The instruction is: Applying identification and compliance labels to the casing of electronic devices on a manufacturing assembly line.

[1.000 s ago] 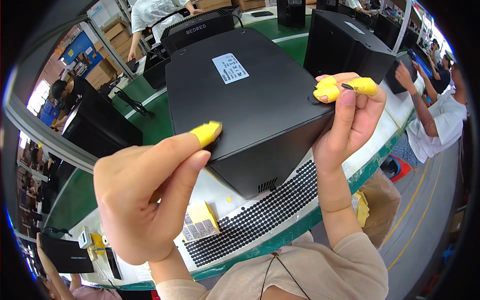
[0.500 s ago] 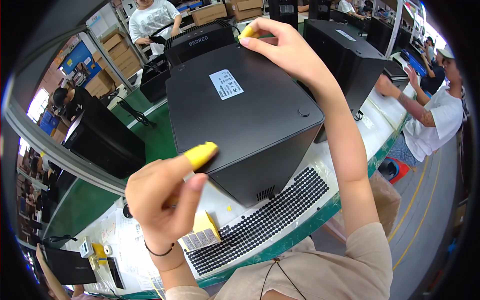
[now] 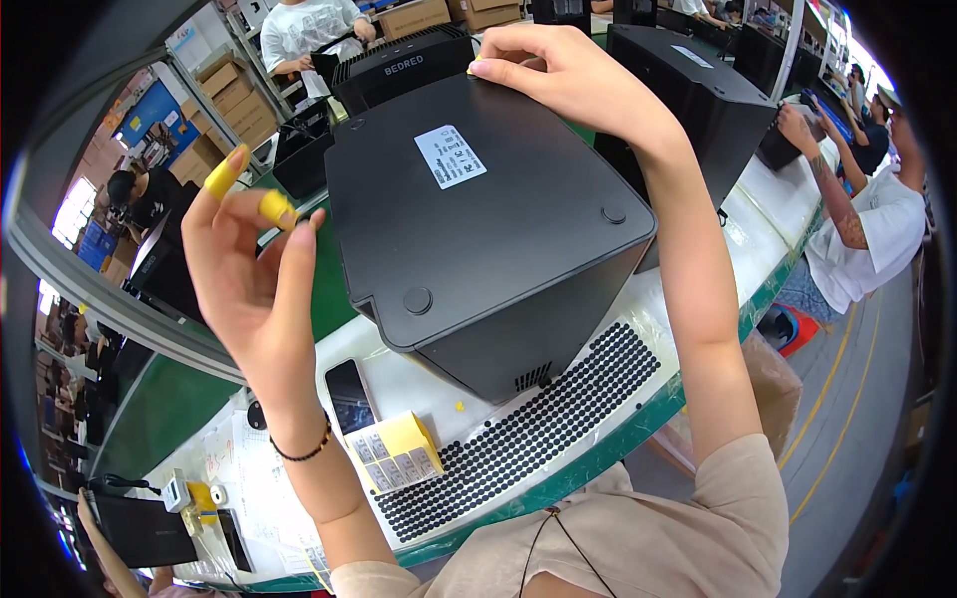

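A black computer case lies in front of me with a white label on its upper face. Round black pads sit near its corners, one at the near left and another at the near right. My left hand is raised beside the case's left edge, yellow covers on two fingers. Its thumb and middle finger pinch a small black pad, partly hidden. At the far right corner, the fingers of my right hand are drawn together against the case; what lies under their tips is hidden.
A sheet of small black dots lies along the near table edge, beside yellow-backed labels and a phone. More black cases stand behind and to the right. A co-worker sits at the right.
My left hand has lifted off the near left corner and moved up and left, uncovering a round pad there. My right hand stays at the far corner, its fingers drawn closer together.
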The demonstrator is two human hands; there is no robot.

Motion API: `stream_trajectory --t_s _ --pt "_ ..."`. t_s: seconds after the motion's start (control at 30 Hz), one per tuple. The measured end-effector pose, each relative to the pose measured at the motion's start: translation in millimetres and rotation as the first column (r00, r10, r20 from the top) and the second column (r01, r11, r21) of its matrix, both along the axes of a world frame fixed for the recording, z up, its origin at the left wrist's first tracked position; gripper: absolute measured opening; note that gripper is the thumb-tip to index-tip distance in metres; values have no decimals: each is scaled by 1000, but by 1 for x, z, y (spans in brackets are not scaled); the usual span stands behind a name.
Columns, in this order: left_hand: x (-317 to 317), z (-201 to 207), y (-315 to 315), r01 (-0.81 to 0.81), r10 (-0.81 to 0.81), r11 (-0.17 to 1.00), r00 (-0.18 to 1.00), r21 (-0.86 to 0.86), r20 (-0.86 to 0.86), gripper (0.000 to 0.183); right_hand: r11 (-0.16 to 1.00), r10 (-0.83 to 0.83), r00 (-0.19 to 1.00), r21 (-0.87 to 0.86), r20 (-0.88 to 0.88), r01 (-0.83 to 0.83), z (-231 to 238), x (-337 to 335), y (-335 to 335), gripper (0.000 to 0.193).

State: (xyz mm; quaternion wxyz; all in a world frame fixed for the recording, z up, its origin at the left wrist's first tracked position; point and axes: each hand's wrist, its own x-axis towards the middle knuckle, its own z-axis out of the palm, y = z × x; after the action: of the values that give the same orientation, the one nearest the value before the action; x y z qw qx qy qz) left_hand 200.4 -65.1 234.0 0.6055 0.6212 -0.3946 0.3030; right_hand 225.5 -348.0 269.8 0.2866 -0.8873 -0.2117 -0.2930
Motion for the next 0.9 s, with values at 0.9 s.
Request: stream_trajectory --t_s 0.9 --pt "83 49 -24 -237 158 826 969 512 192 21 992 -50 991 118 127 35 -19 -18 5 35"
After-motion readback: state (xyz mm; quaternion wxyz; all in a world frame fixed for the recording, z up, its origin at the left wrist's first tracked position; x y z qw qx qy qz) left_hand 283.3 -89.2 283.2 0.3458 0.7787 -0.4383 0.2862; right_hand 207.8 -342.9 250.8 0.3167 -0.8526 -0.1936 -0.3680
